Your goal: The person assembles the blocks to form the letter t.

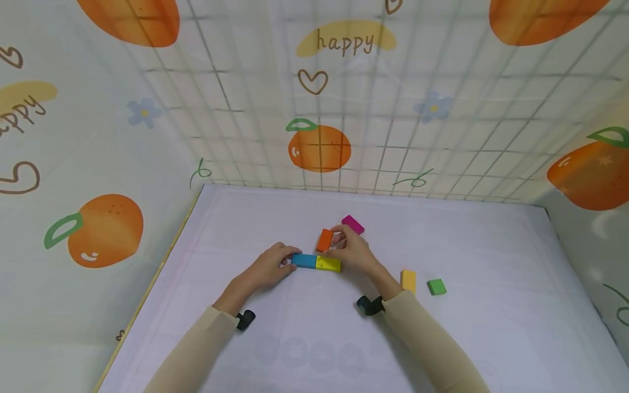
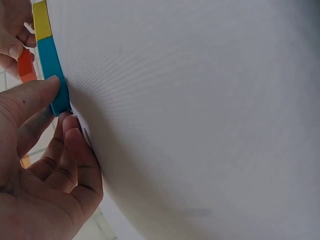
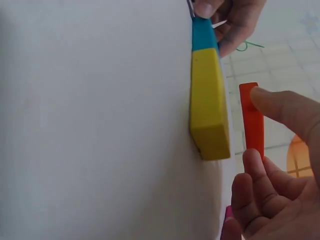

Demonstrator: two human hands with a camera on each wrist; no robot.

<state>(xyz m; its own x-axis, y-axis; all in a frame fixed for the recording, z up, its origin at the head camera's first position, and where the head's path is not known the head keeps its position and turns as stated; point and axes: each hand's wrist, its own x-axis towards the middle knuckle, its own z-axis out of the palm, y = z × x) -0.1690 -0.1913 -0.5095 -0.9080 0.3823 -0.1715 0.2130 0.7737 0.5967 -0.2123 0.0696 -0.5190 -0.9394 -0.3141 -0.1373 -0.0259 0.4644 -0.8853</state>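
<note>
A blue block (image 1: 304, 261) and a yellow block (image 1: 330, 265) lie end to end in one row on the table. My left hand (image 1: 267, 267) holds the blue block at its left end, the thumb (image 2: 42, 92) on one side and fingertips at the end. With thumb and fingertip my right hand (image 1: 357, 254) pinches an orange-red block (image 3: 253, 125) by its two ends, just behind the yellow one. Beyond the right hand's fingers lies a magenta block (image 1: 353, 224).
Near the right forearm are a yellow-orange block (image 1: 408, 280) and a green block (image 1: 436, 287). A white cloth covers the table (image 1: 304, 316). Fruit-printed curtains (image 1: 363, 109) hang at the back and sides, with a wire grid showing through behind.
</note>
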